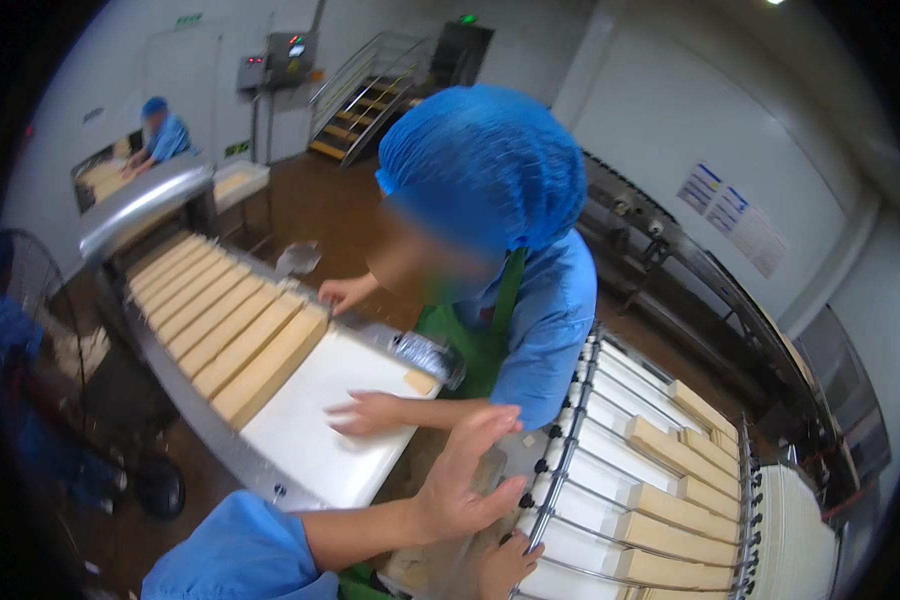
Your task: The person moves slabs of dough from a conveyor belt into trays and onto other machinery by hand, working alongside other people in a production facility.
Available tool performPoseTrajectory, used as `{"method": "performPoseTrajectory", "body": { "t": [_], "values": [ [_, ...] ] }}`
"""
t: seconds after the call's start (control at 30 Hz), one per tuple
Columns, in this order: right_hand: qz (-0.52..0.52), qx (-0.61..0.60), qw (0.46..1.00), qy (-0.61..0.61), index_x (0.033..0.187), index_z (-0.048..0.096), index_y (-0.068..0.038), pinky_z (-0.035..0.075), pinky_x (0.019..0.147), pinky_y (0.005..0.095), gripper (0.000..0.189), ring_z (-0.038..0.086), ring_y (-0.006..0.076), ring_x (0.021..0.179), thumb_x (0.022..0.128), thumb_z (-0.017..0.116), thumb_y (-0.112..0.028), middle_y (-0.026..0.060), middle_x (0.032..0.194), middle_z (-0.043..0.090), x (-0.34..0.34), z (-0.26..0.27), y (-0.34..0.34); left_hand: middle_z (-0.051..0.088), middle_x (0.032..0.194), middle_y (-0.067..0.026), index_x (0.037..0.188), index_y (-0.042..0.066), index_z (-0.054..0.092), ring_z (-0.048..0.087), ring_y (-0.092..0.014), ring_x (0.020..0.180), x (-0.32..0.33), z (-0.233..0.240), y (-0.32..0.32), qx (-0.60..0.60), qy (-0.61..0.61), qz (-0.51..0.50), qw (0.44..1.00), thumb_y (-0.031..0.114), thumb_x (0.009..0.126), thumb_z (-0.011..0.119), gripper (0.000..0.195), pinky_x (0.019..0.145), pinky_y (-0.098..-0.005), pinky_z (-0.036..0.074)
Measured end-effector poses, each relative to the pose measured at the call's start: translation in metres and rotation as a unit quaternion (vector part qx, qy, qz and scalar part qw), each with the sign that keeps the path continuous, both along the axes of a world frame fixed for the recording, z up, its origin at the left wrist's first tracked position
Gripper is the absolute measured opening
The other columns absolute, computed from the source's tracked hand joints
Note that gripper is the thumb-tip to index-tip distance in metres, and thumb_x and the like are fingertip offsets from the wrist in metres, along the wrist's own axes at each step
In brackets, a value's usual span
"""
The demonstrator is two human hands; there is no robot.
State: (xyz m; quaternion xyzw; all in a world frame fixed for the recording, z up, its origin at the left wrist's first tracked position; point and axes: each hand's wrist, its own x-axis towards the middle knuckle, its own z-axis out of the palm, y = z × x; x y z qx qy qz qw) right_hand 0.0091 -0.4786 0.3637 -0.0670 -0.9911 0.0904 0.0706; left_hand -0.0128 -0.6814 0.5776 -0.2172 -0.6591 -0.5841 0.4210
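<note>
My left hand (469, 476) is raised, palm tilted and fingers apart, with nothing in it. It hangs over the gap between a white conveyor belt (311, 420) and a laned white conveyor (589, 442). Lower down, my right hand (506, 564) lies at the metal side rail (562, 472) of the laned conveyor; whether it grips the rail is unclear. Pale yellow rectangular blocks (270, 367) lie side by side across the first belt. More such blocks (675, 540) sit between the thin metal divider rods of the lanes, towards their far right end.
A co-worker in a blue hairnet (487, 165) leans in close across the belt, one blurred hand (367, 414) above its bare surface. A curved metal cover (146, 210) spans the belt's far end. Another person (166, 135) works at a back table. Metal stairs (360, 112) stand behind.
</note>
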Motion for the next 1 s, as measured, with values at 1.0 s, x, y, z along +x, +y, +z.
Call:
{"method": "performPoseTrajectory", "body": {
  "t": [1.0],
  "values": [
    [0.013, 0.039, 0.998, 0.054, 0.121, 0.052, -0.005, 0.030, 0.099, 0.0541, 0.058, 0.030, 0.0468, 0.129, 0.070, 0.068, -0.027, 0.0145, 0.113, 0.058, 0.001, -0.027, 0.008, 0.046, 0.125, -0.0198, 0.144, 0.013, 0.038, 0.056, -0.030, 0.102, 0.018, 0.193, -0.058, -0.347, 0.067, -0.084, 0.932, -0.002, 0.079, 0.065, 0.072, 0.088, -0.0367, 0.049]
  ]
}}
